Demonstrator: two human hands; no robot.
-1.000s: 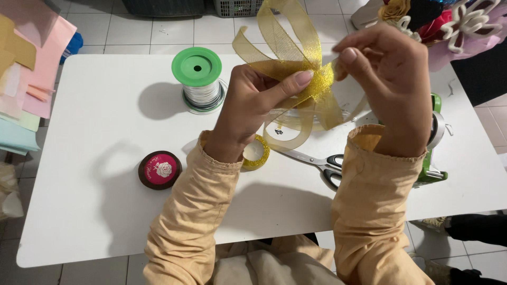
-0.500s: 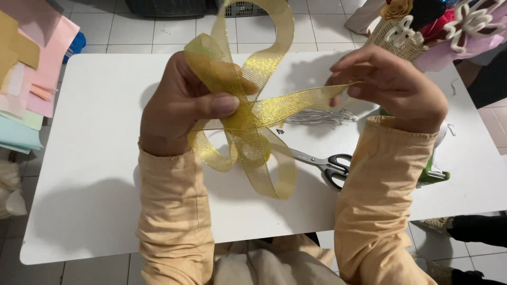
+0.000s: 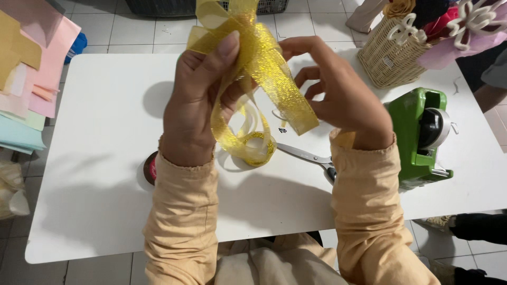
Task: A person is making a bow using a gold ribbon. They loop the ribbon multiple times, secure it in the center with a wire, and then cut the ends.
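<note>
A glittery gold ribbon (image 3: pixel 264 63), folded into several loops, is held up above the white table (image 3: pixel 95 174). My left hand (image 3: pixel 198 100) pinches the loops at their middle, thumb on top. My right hand (image 3: pixel 338 95) touches the ribbon from the right, fingers curled around a strand. A loose tail of the ribbon hangs down to a small gold ribbon roll (image 3: pixel 256 150) lying on the table below the hands.
Scissors (image 3: pixel 311 157) lie under my right wrist. A green tape dispenser (image 3: pixel 417 137) stands at the right, a wicker basket (image 3: pixel 388 60) with paper flowers behind it. A dark red spool (image 3: pixel 150 168) peeks out by my left sleeve. Coloured paper sheets (image 3: pixel 26 79) lie at far left.
Both hands rose and drew closer together, bunching the gold loops. The camera view shifted, so the green tape dispenser and basket show more. The green spool is hidden now.
</note>
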